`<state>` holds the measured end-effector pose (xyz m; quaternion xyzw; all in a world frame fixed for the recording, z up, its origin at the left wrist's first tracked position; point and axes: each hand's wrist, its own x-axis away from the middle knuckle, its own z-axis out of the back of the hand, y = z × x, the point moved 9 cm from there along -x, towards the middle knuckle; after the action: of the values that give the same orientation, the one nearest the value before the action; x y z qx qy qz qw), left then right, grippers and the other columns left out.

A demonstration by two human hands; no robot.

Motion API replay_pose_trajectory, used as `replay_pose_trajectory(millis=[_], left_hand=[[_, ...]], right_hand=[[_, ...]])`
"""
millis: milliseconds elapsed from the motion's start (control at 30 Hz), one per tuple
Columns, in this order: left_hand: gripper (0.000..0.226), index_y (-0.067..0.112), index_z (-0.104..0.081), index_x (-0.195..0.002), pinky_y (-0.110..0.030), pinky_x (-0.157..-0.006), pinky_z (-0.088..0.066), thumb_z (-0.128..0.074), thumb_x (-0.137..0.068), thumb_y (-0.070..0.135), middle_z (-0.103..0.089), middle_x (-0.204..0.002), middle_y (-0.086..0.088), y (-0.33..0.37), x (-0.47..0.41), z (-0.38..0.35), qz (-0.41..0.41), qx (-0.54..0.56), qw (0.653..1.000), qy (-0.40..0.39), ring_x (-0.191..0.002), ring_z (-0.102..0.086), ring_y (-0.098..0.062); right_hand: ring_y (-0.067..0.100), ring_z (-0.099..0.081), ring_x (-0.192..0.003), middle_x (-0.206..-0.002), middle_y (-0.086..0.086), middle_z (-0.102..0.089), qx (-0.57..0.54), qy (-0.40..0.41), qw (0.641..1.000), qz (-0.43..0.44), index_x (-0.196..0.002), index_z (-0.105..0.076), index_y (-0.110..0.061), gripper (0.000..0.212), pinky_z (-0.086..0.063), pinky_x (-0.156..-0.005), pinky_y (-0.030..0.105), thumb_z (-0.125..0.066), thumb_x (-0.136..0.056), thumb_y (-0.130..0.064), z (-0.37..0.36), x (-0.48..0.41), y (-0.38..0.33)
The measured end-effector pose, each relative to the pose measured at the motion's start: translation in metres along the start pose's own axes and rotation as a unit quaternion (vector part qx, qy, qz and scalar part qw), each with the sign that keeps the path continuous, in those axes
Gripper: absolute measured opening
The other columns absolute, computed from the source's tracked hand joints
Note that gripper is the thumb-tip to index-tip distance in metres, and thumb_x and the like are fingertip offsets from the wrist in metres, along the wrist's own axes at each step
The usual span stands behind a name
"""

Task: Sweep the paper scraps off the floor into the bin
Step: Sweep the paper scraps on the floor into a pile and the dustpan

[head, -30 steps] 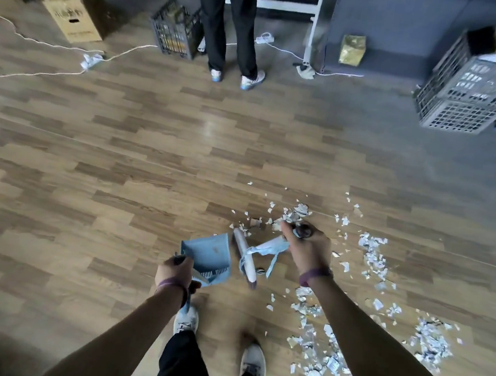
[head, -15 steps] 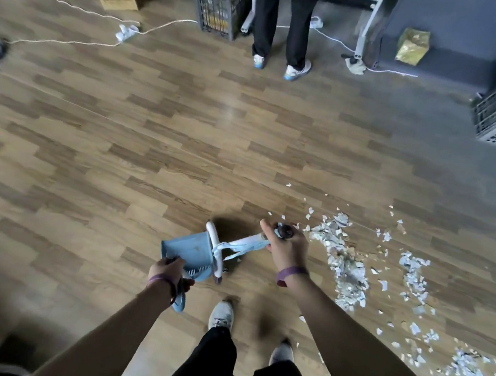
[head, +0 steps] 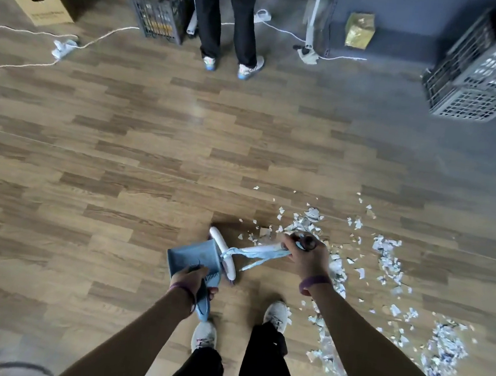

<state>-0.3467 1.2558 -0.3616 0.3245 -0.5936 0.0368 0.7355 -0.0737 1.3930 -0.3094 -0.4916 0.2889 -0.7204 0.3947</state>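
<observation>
Left hand (head: pixel 191 281) grips dustpan (head: pixel 194 255) handle; right hand (head: pixel 306 258) grips broom (head: pixel 219 239), head now drawn against pan's 3 o'clock edge. Paper scraps (head: pixel 384 249) mostly remain on floor (head: pixel 120 175) at 3 o'clock; pan looks empty, bin unseen.

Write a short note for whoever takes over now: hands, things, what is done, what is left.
Left hand grips the blue dustpan by its handle; the pan is at the floor before the shoes.
Right hand grips the broom handle; the broom head lies at the pan's right edge.
Paper scraps lie scattered on the floor to the right.
Done: nothing visible in the pan.
Left: sweep all scraps in, then empty into the bin, which I cannot identify here.
</observation>
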Motion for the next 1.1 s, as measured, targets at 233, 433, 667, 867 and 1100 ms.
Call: replay_pose_trajectory(millis=[233, 433, 667, 867, 1100], left_hand=[[0.018, 0.006, -0.05, -0.11, -0.026, -0.03, -0.046, -0.055, -0.093, 0.005, -0.054, -0.092, -0.017, -0.001, 0.014, -0.167, -0.016, -0.116, 0.991, -0.068, -0.031, -0.057, -0.022], [0.027, 0.005, -0.051, -0.118, -0.024, -0.035, -0.046, -0.057, -0.093, 0.011, -0.06, -0.093, -0.021, -0.007, 0.023, -0.272, 0.019, -0.135, 0.985, -0.104, -0.033, -0.057, -0.02], [0.005, 0.004, -0.056, -0.082, -0.018, -0.033, -0.042, -0.058, -0.086, 0.007, -0.055, -0.059, -0.012, 0.056, 0.028, -0.265, -0.055, -0.088, 0.995, 0.003, -0.027, -0.051, -0.016], [0.012, 0.004, -0.055, -0.074, -0.014, -0.032, -0.035, -0.055, -0.085, 0.007, -0.05, -0.051, -0.012, 0.119, 0.025, -0.231, -0.124, -0.068, 0.989, 0.052, -0.022, -0.042, -0.014], [0.006, 0.007, -0.06, -0.093, -0.017, -0.03, -0.037, -0.057, -0.088, 0.006, -0.057, -0.075, -0.016, 0.196, 0.0, -0.201, -0.165, -0.09, 0.982, 0.035, -0.029, -0.048, -0.02]], right_hand=[[0.018, -0.065, -0.066, -0.066, 0.005, -0.069, -0.028, 0.116, 0.992, -0.03, -0.073, -0.07, -0.024, 0.036, -0.057, -0.067, 0.052, -0.073, -0.057, -0.055, 0.162, -0.05, 0.029], [0.024, -0.07, -0.075, -0.072, -0.004, -0.072, -0.025, 0.184, 0.981, -0.053, -0.079, -0.071, -0.035, 0.04, -0.058, -0.073, 0.049, -0.068, -0.055, -0.066, 0.263, -0.071, 0.047], [0.02, -0.071, -0.07, -0.069, -0.005, -0.072, -0.035, 0.18, 0.983, -0.009, -0.077, -0.07, -0.035, 0.037, -0.059, -0.07, 0.046, -0.064, -0.063, -0.068, 0.267, -0.096, 0.012], [0.019, -0.071, -0.075, -0.07, -0.006, -0.072, -0.071, 0.161, 0.984, 0.012, -0.075, -0.071, -0.031, 0.039, -0.058, -0.073, 0.046, -0.065, -0.063, -0.068, 0.228, -0.122, -0.035], [0.02, -0.071, -0.075, -0.066, -0.006, -0.071, -0.125, 0.144, 0.982, -0.001, -0.073, -0.069, -0.032, 0.036, -0.058, -0.075, 0.047, -0.068, -0.059, -0.064, 0.14, -0.156, -0.09]])
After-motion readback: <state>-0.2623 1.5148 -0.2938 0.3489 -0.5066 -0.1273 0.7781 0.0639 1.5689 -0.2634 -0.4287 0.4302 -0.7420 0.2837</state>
